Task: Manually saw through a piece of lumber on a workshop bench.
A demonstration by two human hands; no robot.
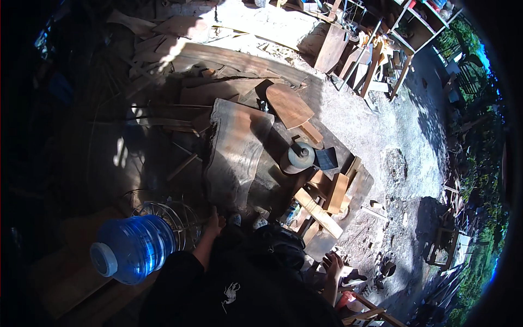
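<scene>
My left hand (217,223) is below the lower edge of a large weathered wood slab (231,152), beside a round wire frame (182,212); its fingers are curled, and what they hold, if anything, is too small to make out. A blue translucent water jug (133,248) lies tilted to its left. My right hand (333,266) has its fingers apart and slightly bent, empty, below a pile of wooden offcuts (317,212). Both my shoes (260,222) show between the hands, above a black bag (278,248).
A rounded wooden board (289,106) and a metal cylinder (297,161) with a dark handle lie beyond the slab. Scrap planks (229,87) lie behind them. A cluttered rack (414,30) stands at the top right. Rough concrete ground (408,141) runs along the right toward greenery.
</scene>
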